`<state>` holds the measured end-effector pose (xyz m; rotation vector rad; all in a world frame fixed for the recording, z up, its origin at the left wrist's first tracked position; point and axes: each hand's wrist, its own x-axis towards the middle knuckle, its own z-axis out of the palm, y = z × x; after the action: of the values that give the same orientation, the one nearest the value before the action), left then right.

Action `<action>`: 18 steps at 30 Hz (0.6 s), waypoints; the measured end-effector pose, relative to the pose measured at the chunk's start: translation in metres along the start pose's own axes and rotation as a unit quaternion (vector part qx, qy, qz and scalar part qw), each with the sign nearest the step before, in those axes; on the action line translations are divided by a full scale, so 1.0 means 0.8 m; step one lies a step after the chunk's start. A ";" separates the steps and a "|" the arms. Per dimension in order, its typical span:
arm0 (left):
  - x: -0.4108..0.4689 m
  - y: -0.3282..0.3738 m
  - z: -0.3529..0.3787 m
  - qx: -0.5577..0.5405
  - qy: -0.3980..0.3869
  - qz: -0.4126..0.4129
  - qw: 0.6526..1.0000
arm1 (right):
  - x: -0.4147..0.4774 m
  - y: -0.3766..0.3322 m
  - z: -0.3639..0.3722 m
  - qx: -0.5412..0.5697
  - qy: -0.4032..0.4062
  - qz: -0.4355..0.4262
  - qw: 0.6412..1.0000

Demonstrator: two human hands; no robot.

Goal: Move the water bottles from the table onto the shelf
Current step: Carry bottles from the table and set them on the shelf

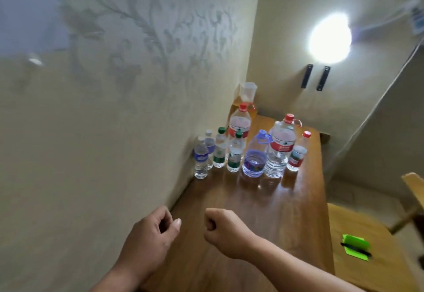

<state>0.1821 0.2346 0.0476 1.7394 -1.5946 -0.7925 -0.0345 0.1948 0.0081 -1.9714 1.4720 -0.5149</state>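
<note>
While our fingers curl in on nothing, we count the job as not yet begun. Our left hand (150,234) hangs loosely closed near the table's wall-side edge, thumb tip just off the bent fingers (164,219), holding nothing. Our right hand (223,229) is drawn into an empty fist above the bare near part of the wooden table (263,223). Both are well apart from the bottles.

Further out, every bottle we can see stands upright at the far end of the table, close to the patterned wall. From the wall side we have two small blue-labelled bottles (201,161), one behind the other, then two green-capped bottles (234,154), all clear and seemingly full or nearly so. Next comes a squat blue-tinted jug (254,158) with a blue cap and carry handle; we cannot tell its level, though something coloured shows low inside it. Touching or just beside it is a large red-capped bottle (280,151) with a red label, holding clear water. A second large red-capped bottle (239,124) stands behind, against the wall, and a slim red-capped bottle (298,154) leans slightly at the outer end of the row.

Beyond them, in the corner, an empty-looking clear cup (247,91) sits on something raised; we cannot tell if that is the shelf. No bottle is on it, so in our judgement all eight are left to move.
</note>
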 end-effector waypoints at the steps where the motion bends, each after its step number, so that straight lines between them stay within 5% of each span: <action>1: 0.018 0.000 0.016 0.009 -0.020 -0.007 1.000 | 0.008 0.026 -0.003 0.001 -0.006 0.020 1.000; 7: 0.131 0.008 0.096 0.046 -0.090 -0.037 0.994 | 0.092 0.135 -0.018 0.015 -0.038 0.120 0.992; 18: 0.343 0.017 0.164 -0.025 -0.033 -0.179 0.983 | 0.298 0.154 -0.028 0.083 0.041 0.126 0.988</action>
<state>0.0928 -0.0474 -0.0249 2.0112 -1.3048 -1.0600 -0.0636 -0.0610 -0.0718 -1.6250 1.6439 -0.5909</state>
